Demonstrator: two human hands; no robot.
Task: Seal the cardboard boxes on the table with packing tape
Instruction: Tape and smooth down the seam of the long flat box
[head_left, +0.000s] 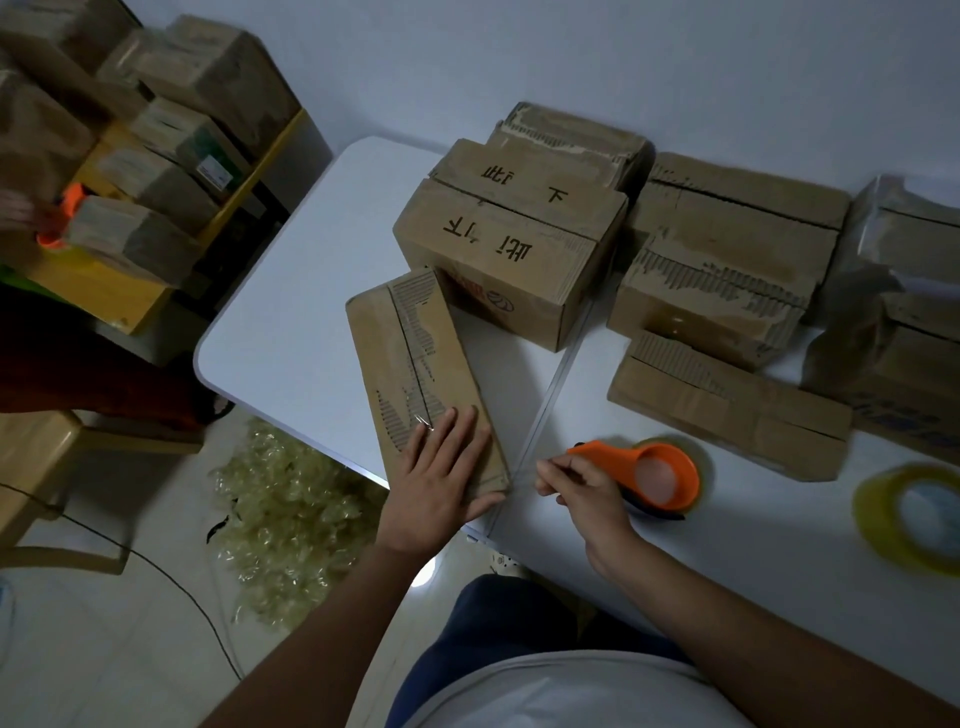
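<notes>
Near the worktop's (291, 332) front edge, the left hand (441, 478) presses flat, fingers spread, on a long box (415, 364), while the right hand (582, 486) pinches tape beside the orange dispenser (649, 475).

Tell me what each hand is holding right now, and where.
The left hand holds nothing; it presses flat on the near end of the long box. The right hand pinches something beside the orange tape dispenser, likely the tape end; unclear.
</notes>
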